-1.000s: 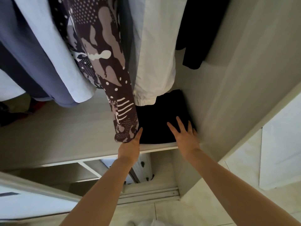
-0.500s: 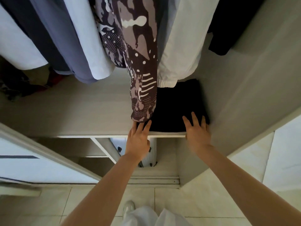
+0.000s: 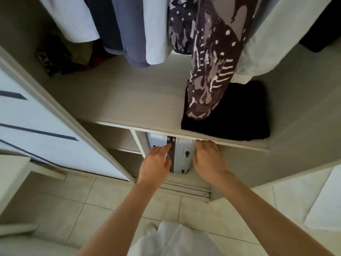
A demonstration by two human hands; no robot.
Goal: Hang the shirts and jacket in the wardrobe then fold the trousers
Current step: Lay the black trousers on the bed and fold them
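Your left hand (image 3: 156, 164), at 6 o'clock, hangs loose-fingered and empty before the suitcase (image 3: 181, 154); your right hand (image 3: 209, 159) beside it is relaxed, holding nothing. The folded trousers (image 3: 236, 117) lie on the shelf (image 3: 147, 100) at 3 o'clock, under the patterned sleeve (image 3: 208, 80). Square them back from the edge.

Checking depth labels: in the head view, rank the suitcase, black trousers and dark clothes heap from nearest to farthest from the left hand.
1. Suitcase, under the shelf, right by the left hand.
2. Trousers, on the shelf, right side.
3. Heap, shelf's back left.
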